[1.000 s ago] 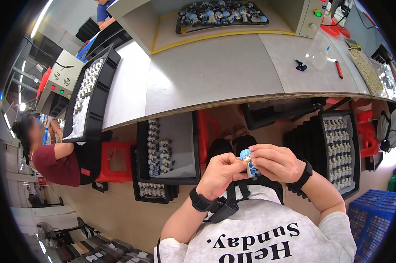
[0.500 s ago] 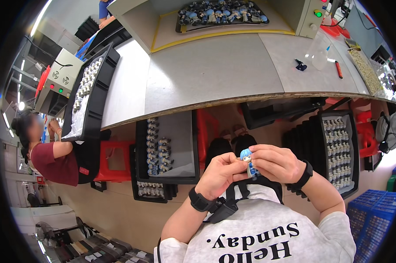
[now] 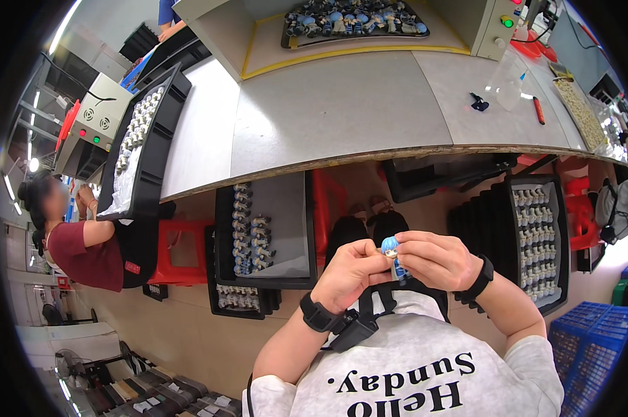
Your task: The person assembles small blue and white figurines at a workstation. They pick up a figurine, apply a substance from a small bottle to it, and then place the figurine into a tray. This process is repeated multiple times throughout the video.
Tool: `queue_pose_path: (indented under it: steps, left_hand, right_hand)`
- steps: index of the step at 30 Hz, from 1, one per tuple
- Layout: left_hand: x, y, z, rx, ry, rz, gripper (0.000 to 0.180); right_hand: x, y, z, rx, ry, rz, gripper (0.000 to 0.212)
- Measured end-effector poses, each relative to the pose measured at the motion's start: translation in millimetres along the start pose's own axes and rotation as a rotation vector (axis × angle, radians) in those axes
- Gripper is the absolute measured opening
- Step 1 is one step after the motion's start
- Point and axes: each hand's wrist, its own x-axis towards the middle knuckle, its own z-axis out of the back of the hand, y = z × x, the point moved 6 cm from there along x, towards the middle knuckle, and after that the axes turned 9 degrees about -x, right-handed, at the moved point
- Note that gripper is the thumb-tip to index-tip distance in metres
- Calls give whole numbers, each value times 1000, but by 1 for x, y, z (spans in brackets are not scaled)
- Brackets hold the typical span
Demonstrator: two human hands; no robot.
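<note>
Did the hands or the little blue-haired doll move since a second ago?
Hardly at all. Both hands, the left hand and the right hand, hold the small blue-haired figure between their fingers in front of the chest, just as before. Nothing was picked up or let go. The black tray of figures below the grey workbench also stayed put.

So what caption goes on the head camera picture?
Left hand and right hand hold a small blue-haired figurine below a grey workbench.
</note>
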Motion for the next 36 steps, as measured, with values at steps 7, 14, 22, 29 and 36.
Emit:
queue_pose_path:
  steps: [7, 14, 22, 29, 36]
  left_hand:
    - [0, -2, -2, 26, 26, -9, 20]
    - [-1, -6, -5, 106, -2, -183, 19]
    - [0, -9, -7, 193, -99, -463, 17]
    - [6, -4, 12, 116, -182, -469, 18]
    - [6, -1, 15, 106, -208, -496, 19]
  right_hand:
    - [1, 0, 1, 7, -32, -10, 27]
    - [3, -1, 4, 16, -87, -77, 27]
    - [-10, -4, -3, -87, -251, -410, 26]
    - [-30, -14, -29, 176, -337, -797, 17]
    - [-43, -16, -59, 786, -320, -1136, 14]
